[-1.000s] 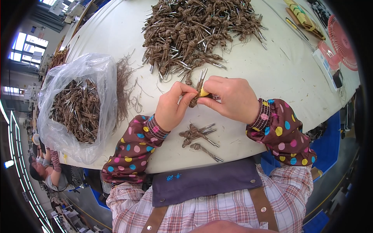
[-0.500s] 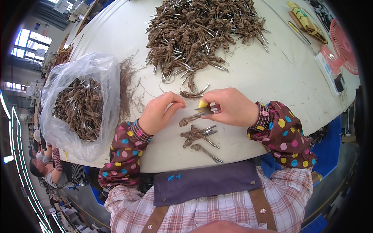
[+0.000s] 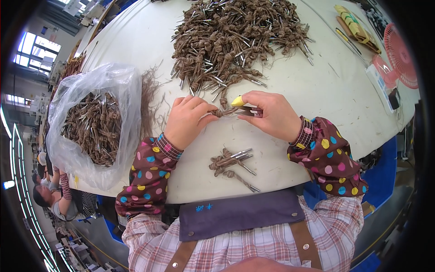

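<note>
My left hand (image 3: 190,117) is closed, thumb and fingertips pinching a knotted brown cord (image 3: 219,113). From the right, my right hand (image 3: 272,113) grips dark metal thread snips (image 3: 251,111), their blades at the cord's right part. A yellow cover (image 3: 237,101) sits on one of its fingertips. Just beyond my hands rises a large heap of knotted brown cords (image 3: 226,50) with silvery metal tips. Nearer me lies a small group of the same cords (image 3: 223,162), tips toward the right. Whether the blades touch the held cord is hard to tell.
At left stands a clear plastic bag (image 3: 131,86) full of similar cords. Loose brown fibres (image 3: 149,99) lie beside it. Far right are a pink fan (image 3: 398,52), a white power strip (image 3: 379,86), a yellow-handled tool (image 3: 343,35) and a yellow-brown bundle (image 3: 355,25).
My left hand has moved right and pinched a cord at the heap's near edge. My right hand shifted slightly away from me with the snips. The cord below it no longer shows there.
</note>
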Action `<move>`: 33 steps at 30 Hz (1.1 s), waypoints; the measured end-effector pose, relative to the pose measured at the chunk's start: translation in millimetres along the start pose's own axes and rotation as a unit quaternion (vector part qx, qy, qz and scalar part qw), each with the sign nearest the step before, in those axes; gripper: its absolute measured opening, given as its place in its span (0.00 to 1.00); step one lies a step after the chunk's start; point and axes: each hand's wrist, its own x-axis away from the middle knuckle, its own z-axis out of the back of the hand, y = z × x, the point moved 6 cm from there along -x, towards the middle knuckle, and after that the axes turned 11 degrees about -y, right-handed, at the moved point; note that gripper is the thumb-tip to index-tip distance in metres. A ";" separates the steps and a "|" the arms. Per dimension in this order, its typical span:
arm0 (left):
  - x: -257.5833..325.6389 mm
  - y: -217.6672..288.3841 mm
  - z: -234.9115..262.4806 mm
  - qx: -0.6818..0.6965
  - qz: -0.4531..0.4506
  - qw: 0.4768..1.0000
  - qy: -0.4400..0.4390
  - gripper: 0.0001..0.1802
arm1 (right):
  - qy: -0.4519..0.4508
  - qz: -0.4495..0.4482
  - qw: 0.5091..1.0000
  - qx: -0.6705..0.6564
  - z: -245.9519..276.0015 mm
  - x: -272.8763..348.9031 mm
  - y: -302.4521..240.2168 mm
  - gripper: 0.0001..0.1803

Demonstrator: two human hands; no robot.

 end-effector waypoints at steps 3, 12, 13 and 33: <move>-4.0 5.6 9.0 0.156 0.010 0.988 -0.005 0.11 | 0.073 0.056 0.996 -0.017 3.4 4.4 -8.2 0.16; -8.4 3.6 30.0 0.250 0.031 0.960 0.123 0.21 | 0.011 -0.108 0.979 -0.173 17.5 1.9 13.6 0.12; -4.0 8.2 32.4 0.226 0.034 0.963 0.144 0.21 | 0.000 -0.105 0.967 -0.233 13.2 0.8 16.7 0.12; -8.1 31.2 33.6 -0.029 -0.048 0.969 0.240 0.08 | -0.085 -0.189 0.879 -0.430 -3.4 2.0 19.7 0.14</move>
